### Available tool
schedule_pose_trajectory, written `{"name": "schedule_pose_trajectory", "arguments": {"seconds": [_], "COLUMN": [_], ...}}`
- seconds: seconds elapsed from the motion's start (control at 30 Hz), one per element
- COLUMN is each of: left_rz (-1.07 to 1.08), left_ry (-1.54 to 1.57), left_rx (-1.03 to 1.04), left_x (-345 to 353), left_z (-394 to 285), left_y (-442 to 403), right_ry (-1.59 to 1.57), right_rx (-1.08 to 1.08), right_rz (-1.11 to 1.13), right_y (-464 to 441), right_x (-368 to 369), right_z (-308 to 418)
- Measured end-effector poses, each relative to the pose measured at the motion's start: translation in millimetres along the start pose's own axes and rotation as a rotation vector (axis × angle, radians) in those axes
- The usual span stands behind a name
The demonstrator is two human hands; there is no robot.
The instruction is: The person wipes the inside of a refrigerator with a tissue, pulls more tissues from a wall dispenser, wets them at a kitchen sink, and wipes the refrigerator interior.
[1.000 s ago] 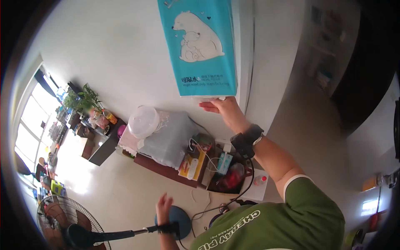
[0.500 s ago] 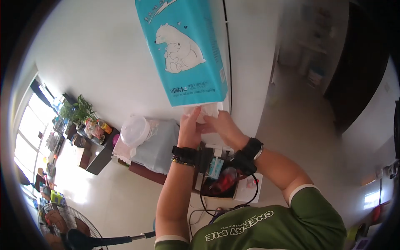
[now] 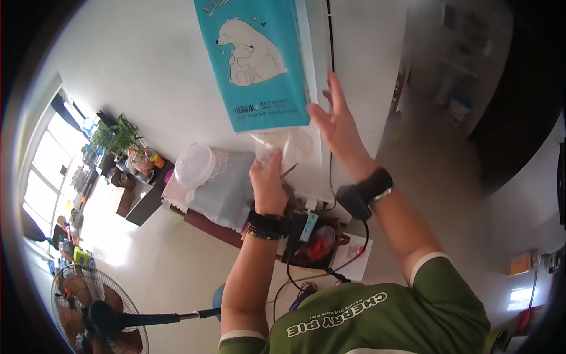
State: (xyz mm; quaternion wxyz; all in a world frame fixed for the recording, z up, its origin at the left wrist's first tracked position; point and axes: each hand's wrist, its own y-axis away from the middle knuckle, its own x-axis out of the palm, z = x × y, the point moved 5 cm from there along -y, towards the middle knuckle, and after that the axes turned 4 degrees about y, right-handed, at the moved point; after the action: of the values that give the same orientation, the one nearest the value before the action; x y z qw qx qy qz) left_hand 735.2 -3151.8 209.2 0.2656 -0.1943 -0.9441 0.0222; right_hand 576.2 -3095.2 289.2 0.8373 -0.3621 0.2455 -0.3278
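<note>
A teal tissue pack (image 3: 256, 71) with two white bears on it hangs upright against the wall at the top. White tissue (image 3: 292, 147) comes out of its bottom end. My left hand (image 3: 269, 186) is just below the pack, its thumb and fingers closed on the tissue. To the right of the pack's lower corner is my right hand (image 3: 342, 127), with its fingers apart and nothing in it; the thumb is close to the pack's edge. Both wrists wear dark bands.
Below left stands a cloth-covered box (image 3: 221, 192) with a clear plastic tub (image 3: 196, 166) on top. An open drawer (image 3: 315, 248) with red items and cables lies under my hands. A standing fan (image 3: 100, 312) is at the lower left, and plants (image 3: 121, 138) are by the window.
My left hand rose from below to the tissue and now grips it. My right hand was at the tissue and has moved up and right, its fingers opening. More tissue hangs out.
</note>
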Motion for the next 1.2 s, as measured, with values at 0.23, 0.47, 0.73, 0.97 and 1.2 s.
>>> {"name": "schedule_pose_trajectory", "arguments": {"seconds": [0.23, 0.47, 0.73, 0.97, 1.2], "left_rz": [0.013, 0.143, 0.15, 0.038, 0.011], "left_ry": [-0.141, -0.173, 0.384, -0.312, -0.811], "left_rx": [-0.037, 0.051, -0.044, 0.261, 0.366], "left_x": [-26.2, -48.7, -8.8, -27.9, -102.8], "left_z": [-7.2, 12.1, 3.1, 9.1, 84.5], "left_y": [39.7, 50.0, -29.5, -33.0, 59.0], "right_ry": [0.167, 0.201, 0.209, 0.285, 0.151], "right_rx": [-0.106, -0.003, 0.057, -0.051, 0.047], "right_rz": [0.052, 0.014, 0.045, -0.007, -0.007], "right_y": [-27.7, -21.3, -24.4, -21.0, -27.1], "right_x": [27.5, 35.9, 32.6, 35.0, 44.5], "right_z": [-1.3, 2.4, 2.8, 0.9, -18.4]}}
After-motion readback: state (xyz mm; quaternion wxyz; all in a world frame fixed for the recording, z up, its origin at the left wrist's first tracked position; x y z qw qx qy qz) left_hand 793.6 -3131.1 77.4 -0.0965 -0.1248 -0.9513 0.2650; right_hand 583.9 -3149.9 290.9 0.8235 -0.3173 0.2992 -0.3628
